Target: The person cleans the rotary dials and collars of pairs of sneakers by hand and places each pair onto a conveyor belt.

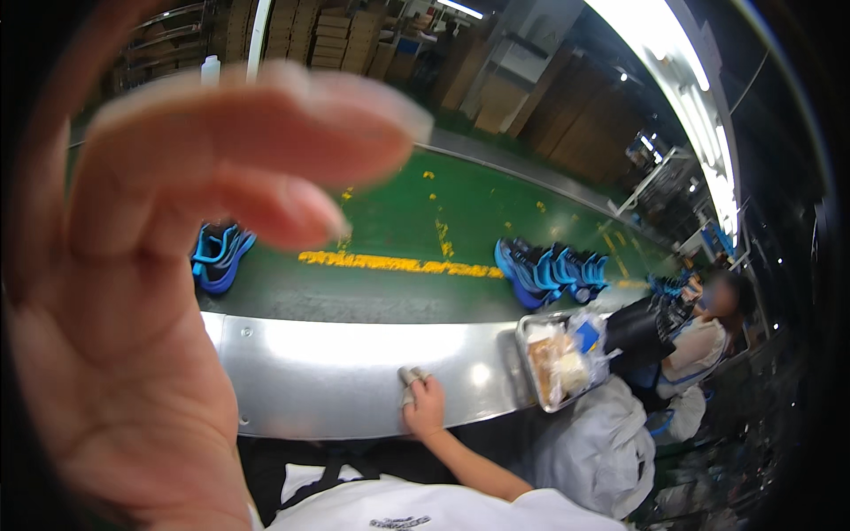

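Observation:
My left hand (150,265) is raised very close to the camera and fills the left side of the view. Its fingers are bent and apart, with nothing seen between them; they blur toward the tips. Far lower, my right hand (425,407) rests on the shiny metal bench (328,363) near its front edge. Beige coverings show on some of its fingers, which lie on the metal, and I see no object under them. A black and blue sports shoe (217,257) stands beyond the bench, partly hidden behind my left hand.
A metal tray (524,358) with plastic-wrapped pieces sits at the bench's right end. Several blue shoes (549,273) stand in a row on the green surface beyond. A co-worker (695,345) sits at the right, near a white plastic bag (606,451). Cartons (328,40) are stacked behind.

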`<state>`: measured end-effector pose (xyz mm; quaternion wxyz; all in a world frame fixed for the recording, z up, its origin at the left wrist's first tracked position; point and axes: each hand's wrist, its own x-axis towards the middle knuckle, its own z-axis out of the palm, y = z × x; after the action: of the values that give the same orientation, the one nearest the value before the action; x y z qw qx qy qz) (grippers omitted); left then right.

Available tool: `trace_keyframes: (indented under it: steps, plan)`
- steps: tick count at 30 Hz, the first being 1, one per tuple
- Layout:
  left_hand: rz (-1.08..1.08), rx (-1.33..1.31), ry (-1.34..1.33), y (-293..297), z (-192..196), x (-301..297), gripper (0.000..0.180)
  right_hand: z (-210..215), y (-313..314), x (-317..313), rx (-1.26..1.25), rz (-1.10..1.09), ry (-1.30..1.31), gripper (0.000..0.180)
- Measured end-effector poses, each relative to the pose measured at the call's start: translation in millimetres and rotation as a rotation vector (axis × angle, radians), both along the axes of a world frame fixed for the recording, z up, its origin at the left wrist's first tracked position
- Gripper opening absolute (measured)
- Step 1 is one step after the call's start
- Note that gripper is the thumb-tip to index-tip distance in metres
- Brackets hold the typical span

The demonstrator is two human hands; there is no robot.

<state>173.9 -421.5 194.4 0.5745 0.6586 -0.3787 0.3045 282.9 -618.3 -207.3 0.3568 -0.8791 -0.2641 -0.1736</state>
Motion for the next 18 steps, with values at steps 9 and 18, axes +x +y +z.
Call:
trace_keyframes:
  steps: [9, 18]
  plan:
    - [0.067, -0.147, 0.028, 37, 18, -4, 0.032, -3, -15, -10, -0.005, 0.029, -0.070, 0.044]
    - [-0.136, -0.236, 0.192, 27, -1, -21, 0.029, -1, -17, 2, -0.073, 0.007, -0.043, 0.043]
